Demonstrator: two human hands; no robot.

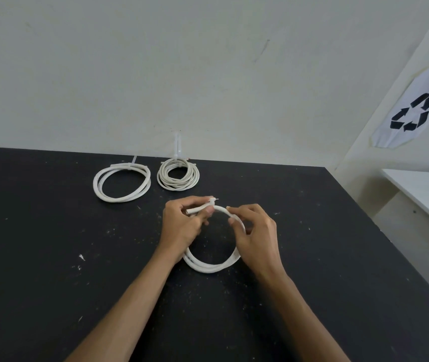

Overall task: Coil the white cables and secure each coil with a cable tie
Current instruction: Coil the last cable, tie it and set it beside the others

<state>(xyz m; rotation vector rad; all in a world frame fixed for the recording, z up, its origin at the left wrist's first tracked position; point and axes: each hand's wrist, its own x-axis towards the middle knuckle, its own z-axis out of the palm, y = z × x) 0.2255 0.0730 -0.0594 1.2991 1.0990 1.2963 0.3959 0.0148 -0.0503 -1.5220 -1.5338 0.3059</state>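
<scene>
A thick white cable coil (209, 266) lies at the middle of the black table (51, 257), held up at its far side by both hands. My left hand (182, 226) grips the coil's top left, where the cable ends stick out. My right hand (256, 233) pinches the coil's top right between thumb and fingers. Farther back lie two other coils, each bound with a cable tie: a thick white coil (122, 182) on the left and a thinner, tighter coil (178, 176) beside it. Their tie tails point up toward the wall.
A pale wall stands right behind the table's far edge. To the right are a paper sheet with a black recycling symbol (414, 112) and a white shelf (427, 192) carrying a dark object. White specks dot the tabletop.
</scene>
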